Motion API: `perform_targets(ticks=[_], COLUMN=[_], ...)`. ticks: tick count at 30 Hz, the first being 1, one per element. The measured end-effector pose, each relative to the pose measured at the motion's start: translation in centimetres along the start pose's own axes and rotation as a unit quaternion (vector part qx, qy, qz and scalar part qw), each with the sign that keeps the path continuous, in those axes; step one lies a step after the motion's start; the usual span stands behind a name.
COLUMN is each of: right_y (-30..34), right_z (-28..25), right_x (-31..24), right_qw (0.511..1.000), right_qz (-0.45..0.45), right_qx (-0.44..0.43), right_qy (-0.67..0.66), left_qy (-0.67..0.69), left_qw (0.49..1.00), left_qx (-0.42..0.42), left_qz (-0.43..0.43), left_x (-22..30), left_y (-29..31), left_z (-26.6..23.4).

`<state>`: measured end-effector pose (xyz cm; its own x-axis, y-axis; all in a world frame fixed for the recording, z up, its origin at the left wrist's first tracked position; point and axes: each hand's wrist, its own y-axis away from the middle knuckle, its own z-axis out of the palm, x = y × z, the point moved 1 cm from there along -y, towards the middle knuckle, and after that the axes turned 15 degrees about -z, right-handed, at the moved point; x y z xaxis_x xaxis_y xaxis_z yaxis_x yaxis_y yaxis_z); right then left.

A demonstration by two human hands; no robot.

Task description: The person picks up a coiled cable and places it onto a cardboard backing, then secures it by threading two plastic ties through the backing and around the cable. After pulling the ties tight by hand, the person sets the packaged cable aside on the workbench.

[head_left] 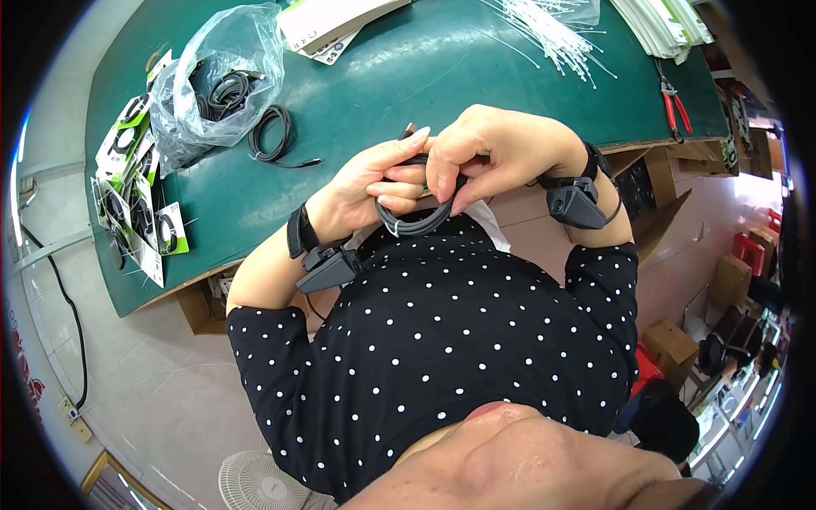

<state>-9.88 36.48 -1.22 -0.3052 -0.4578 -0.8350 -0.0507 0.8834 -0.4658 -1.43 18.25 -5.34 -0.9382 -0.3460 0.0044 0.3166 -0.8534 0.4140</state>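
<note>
Close in front of my body, both hands hold a coiled black cable (420, 224). My left hand (361, 183) has its fingers wrapped round the left side of the coil. A plug end (409, 130) sticks up beside its fingertips. My right hand (486, 151) pinches the coil's right side between thumb and fingers. A thin white tie seems to cross the coil low on the left. To the left on the green table (365, 102) lies another coiled black cable (271, 134), one plug end pointing right. Beside it, a clear plastic bag (174, 127) contains more black cables.
Carded cables (127, 140) are piled along the table's left edge. White cable ties (557, 38) lie loose at the far right, near a stack of cards (659, 30) and red-handled cutters (676, 110). More white cards (327, 19) lie at the far middle.
</note>
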Motion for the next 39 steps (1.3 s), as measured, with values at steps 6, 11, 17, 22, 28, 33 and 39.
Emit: perform_targets(ticks=[6,11,17,22,28,33,39], right_y=[0.3,0.4,1.0,3.9,7.2,8.8,10.2], right_z=[1.1,2.2,2.4,1.7,1.2,0.8,0.4], right_x=[0.0,0.0,-0.7,-0.9,-0.1,0.3,0.3], right_qw=[0.995,0.992,0.991,0.955,0.887,0.878,0.869], right_qz=[0.014,0.016,0.028,-0.021,0.006,0.042,0.024], right_qx=[0.103,0.128,0.124,0.292,0.459,0.475,0.492], right_qy=[-0.012,0.008,0.032,0.049,0.043,0.044,0.042], left_qy=[-0.045,-0.005,-0.09,-0.376,-0.744,-0.756,-0.768], left_qw=[0.998,0.998,0.993,0.833,0.09,0.019,0.005], left_qx=[0.008,0.052,0.063,0.319,0.479,0.566,0.555], left_qz=[0.042,0.026,0.03,0.251,0.456,0.329,0.318], left_x=[-0.4,0.1,1.2,5.1,14.8,16.7,13.9], left_y=[1.0,1.7,1.4,1.6,1.5,1.2,2.6], left_z=[2.5,1.6,1.8,2.7,0.1,-2.2,-0.5])
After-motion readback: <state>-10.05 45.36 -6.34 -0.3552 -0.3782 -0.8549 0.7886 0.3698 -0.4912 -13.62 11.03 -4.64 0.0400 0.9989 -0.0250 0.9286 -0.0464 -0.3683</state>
